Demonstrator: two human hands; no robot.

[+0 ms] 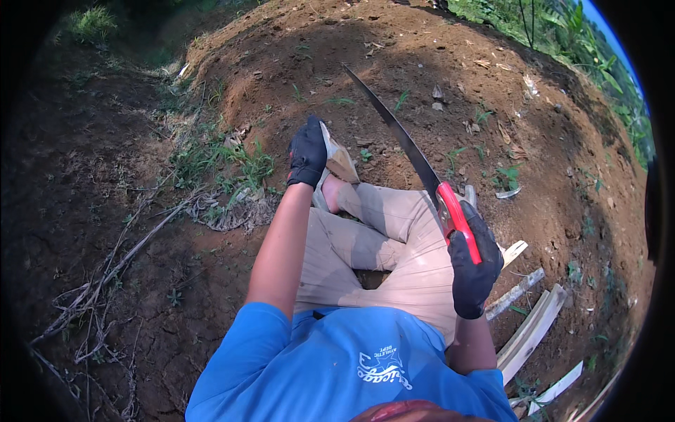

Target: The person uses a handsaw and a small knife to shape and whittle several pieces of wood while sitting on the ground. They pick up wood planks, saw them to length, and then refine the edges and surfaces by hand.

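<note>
My left hand (307,153), in a black glove, is closed on a pale, short piece of wood (342,162) just beyond my crossed lower legs. Its palm-side fingers are mostly hidden. On the right, my black-gloved right hand (474,264) grips the red handle of a hand saw (409,144). The long dark blade tapers to a point and slants up and to the left over the soil, apart from the wood. Teeth on the blade are too fine to make out.
I sit on brown sloping soil, legs folded in beige trousers (422,281). Several split wood strips (534,327) lie by my right side. Dry twigs (116,271) and weeds (246,169) are on the left. Green plants (576,35) grow at the far right.
</note>
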